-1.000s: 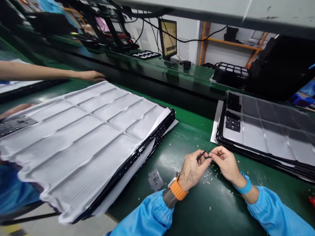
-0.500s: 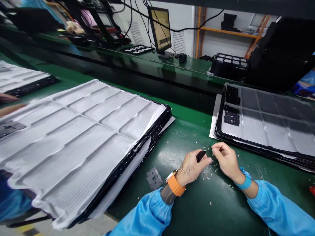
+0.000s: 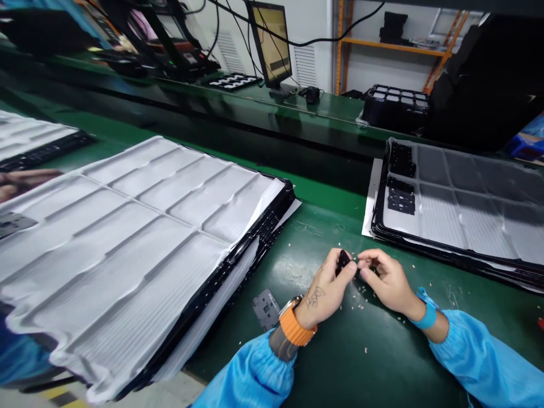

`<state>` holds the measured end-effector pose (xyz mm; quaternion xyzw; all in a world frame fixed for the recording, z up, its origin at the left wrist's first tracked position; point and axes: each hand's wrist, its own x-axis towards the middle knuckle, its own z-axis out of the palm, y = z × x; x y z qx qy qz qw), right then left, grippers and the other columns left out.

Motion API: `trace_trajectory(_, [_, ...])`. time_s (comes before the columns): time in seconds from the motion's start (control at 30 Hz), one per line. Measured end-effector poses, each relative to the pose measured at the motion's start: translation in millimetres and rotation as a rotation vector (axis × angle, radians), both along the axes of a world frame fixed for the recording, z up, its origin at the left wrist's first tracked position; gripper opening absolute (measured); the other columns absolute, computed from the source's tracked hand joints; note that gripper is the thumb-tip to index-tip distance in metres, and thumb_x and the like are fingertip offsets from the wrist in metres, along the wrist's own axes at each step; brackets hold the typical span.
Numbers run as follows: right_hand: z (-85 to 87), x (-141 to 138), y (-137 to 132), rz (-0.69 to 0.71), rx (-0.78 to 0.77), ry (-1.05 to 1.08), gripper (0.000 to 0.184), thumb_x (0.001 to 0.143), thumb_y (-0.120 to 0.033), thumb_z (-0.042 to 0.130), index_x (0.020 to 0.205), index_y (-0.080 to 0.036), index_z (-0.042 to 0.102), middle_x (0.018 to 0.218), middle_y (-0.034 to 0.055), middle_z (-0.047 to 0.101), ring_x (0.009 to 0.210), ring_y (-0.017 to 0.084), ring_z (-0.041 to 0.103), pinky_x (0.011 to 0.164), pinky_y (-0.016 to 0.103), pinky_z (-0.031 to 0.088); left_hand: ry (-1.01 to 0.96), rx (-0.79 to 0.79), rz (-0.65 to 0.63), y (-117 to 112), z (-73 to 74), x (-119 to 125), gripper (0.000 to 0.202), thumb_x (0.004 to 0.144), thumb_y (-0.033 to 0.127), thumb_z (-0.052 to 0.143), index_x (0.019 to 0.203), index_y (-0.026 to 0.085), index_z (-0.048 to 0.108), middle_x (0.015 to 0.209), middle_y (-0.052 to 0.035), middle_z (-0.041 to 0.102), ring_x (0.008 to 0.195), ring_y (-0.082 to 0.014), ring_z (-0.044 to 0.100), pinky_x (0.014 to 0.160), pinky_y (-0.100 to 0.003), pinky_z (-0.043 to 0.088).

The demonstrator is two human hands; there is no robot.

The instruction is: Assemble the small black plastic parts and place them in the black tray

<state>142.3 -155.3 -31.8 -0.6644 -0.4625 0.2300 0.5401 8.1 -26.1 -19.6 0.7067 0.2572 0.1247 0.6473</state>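
"Green worktop (image 3: 335,365), spreading under nearly everything. What's the biggest thing on it?"

"The left tray stack (image 3: 131,232), lined in white. Its near end juts out past the worktop's near edge."

"And across from it?"

"The right tray stack (image 3: 476,232), up toward the far edge at the right, well apart from the other."

"How about the hands?"

"The left hand (image 3: 325,289) is over the middle of the worktop, wearing a watch with an orange strap (image 3: 296,327). The right hand (image 3: 389,281) faces it from the right, fingers curled, tips just beside the left thumb. I can't tell whether its grip pinches anything. Another person's hand (image 3: 21,182), blurred, is by the left tray stack's left side."

"Next size down?"

"A grey plate (image 3: 267,309), lying on the worktop between that stack's right edge and the left wrist. Similar dark plates (image 3: 401,201) sit at the left end of the right tray stack."

"So what's in the left grip?"

"A black piece (image 3: 342,262), pinched between thumb and fingers, tilted, partly hidden by them."

"Smallest of all?"

"Pale bits (image 3: 366,350), scattered on the worktop around and below the fingertips, one lying nearer the near edge."
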Motion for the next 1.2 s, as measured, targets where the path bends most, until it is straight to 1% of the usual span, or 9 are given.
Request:
trace_trajectory(0.1, [1.2,-4.7,-0.6,0.085,0.002,-0.026,0.030,0.094,-0.025,0.061,0.123,-0.023,0.056,0.097,0.0048,0.061,0.082,0.017,0.061,0.078,0.032,0.051,0.024,-0.049,-0.029,-1.0,-2.7,2.4,0.031,0.091,0.046,0.059,0.088,0.016,0.051,0.071,0.0012,0.055,0.064,-0.0111,0.053,0.058,-0.022,0.043])
trace_trajectory(0.17, [0.4,-6.3,0.4,0.086,-0.013,0.024,0.031,0.096,-0.024,0.057,0.126,-0.023,0.052,0.094,0.0038,0.060,0.077,0.016,0.061,0.078,0.032,0.052,0.000,-0.166,-0.064,-3.5,-4.6,5.1,0.033,0.091,0.048,0.058,0.089,0.016,0.050,0.068,0.0012,0.056,0.057,-0.0108,0.053,0.051,-0.021,0.043])
trace_trajectory(0.23, [-0.3,-6.0,1.9,0.038,-0.009,0.028,0.027,0.097,-0.023,0.054,0.124,-0.022,0.053,0.097,0.0049,0.059,0.076,0.015,0.061,0.078,0.032,0.053,-0.083,-0.337,-0.064,-6.1,-5.3,7.8,0.036,0.091,0.050,0.057,0.097,0.015,0.051,0.077,-0.0022,0.061,0.061,-0.0124,0.057,0.051,-0.023,0.048])
trace_trajectory(0.37, [3.4,-3.1,3.4,-0.067,0.070,-0.193,0.019,0.095,-0.020,0.056,0.114,-0.021,0.059,0.112,0.0096,0.058,0.097,0.021,0.060,0.086,0.036,0.051,-0.206,-0.729,0.026,-7.8,-2.0,10.9,0.041,0.087,0.050,0.062,0.103,0.013,0.055,0.099,-0.0096,0.064,0.081,-0.0167,0.063,0.063,-0.028,0.055])
trace_trajectory(0.43, [7.3,-2.7,2.9,-0.055,0.114,-0.284,0.018,0.094,-0.017,0.056,0.110,-0.021,0.059,0.108,0.0095,0.060,0.101,0.023,0.059,0.088,0.040,0.050,-0.218,-0.806,0.046,-6.4,0.2,10.7,0.042,0.084,0.047,0.065,0.105,0.012,0.056,0.099,-0.0102,0.065,0.083,-0.0170,0.063,0.066,-0.029,0.056])
trace_trajectory(0.63, [13.0,-2.0,1.9,0.045,0.205,-0.441,0.025,0.091,-0.010,0.055,0.112,-0.023,0.059,0.111,0.0100,0.064,0.106,0.027,0.059,0.091,0.048,0.051,-0.104,-0.479,-0.156,1.2,-1.3,5.5,0.028,0.086,0.036,0.063,0.099,0.013,0.052,0.078,-0.0035,0.065,0.052,-0.0080,0.055,0.046,-0.017,0.038])
trace_trajectory(0.83, [7.0,7.4,3.0,0.183,0.184,-0.582,0.037,0.090,-0.005,0.051,0.121,-0.023,0.060,0.118,0.0102,0.064,0.108,0.027,0.059,0.092,0.049,0.053,-0.059,-0.171,-0.166,5.5,-4.9,1.6,0.024,0.091,0.032,0.057,0.104,0.013,0.061,0.057,0.0033,0.053,0.048,-0.0080,0.047,0.050,-0.019,0.037])
trace_trajectory(1.0, [6.2,11.6,3.4,0.285,0.166,-0.681,0.035,0.094,-0.008,0.052,0.126,-0.021,0.059,0.119,0.0104,0.065,0.110,0.026,0.060,0.093,0.046,0.056,0.018,-0.044,-0.167,10.3,-5.1,-0.7,0.025,0.091,0.029,0.054,0.108,0.013,0.063,0.053,0.0039,0.052,0.045,-0.0094,0.049,0.047,-0.019,0.037])
trace_trajectory(1.2, [12.2,8.9,2.5,0.341,0.104,-0.710,0.033,0.098,-0.011,0.051,0.129,-0.020,0.057,0.121,0.0108,0.064,0.112,0.025,0.060,0.096,0.045,0.055,0.093,0.047,-0.241,16.3,5.4,-3.5,0.019,0.089,0.026,0.051,0.097,0.015,0.064,0.051,0.0039,0.053,0.045,-0.0111,0.053,0.048,-0.019,0.039])
